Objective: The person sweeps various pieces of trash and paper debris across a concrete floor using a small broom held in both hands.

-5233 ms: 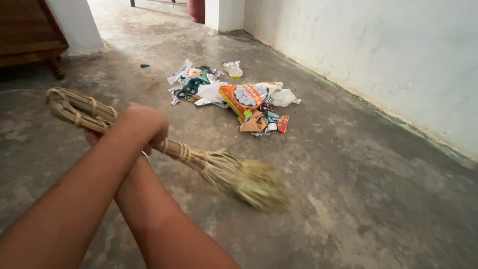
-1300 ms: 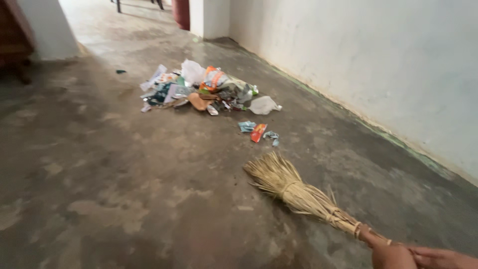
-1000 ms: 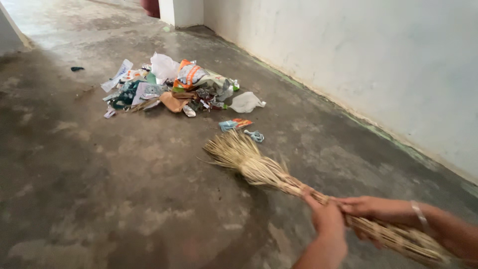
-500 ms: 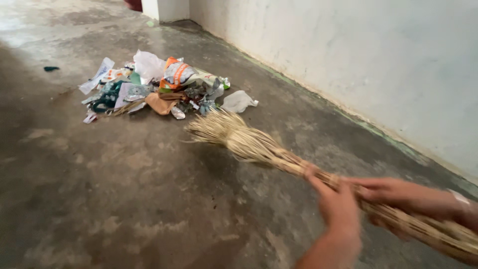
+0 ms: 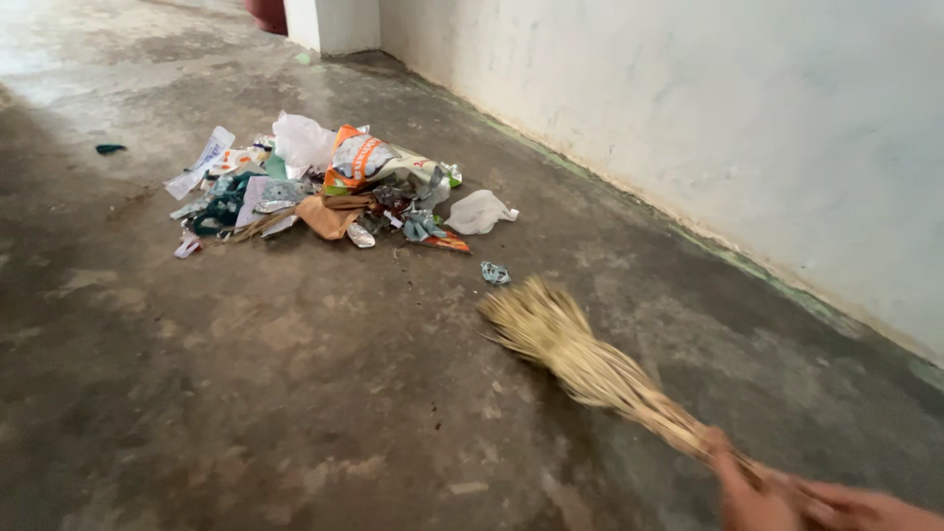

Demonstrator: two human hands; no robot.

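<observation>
Floor (image 5: 246, 393): bare grey concrete, stained and patchy. Wall (image 5: 737, 108): pale plaster, greenish at its foot, on the right; white pillar (image 5: 329, 20) at the far corner. Litter pile (image 5: 324, 187): wrappers, bags and paper, mid-floor; one small scrap (image 5: 495, 273) apart, just beside the bristles. Straw broom (image 5: 580, 359): head on the floor, near the pile. Left hand (image 5: 752, 497) grip clenched on the broom handle; right hand (image 5: 860, 506) blurred at the handle, grip cannot be told.

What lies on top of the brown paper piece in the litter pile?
An orange-and-white packet and crumpled wrappers lie against the far edge of the brown paper. What lies beneath the pile is covered.
</observation>
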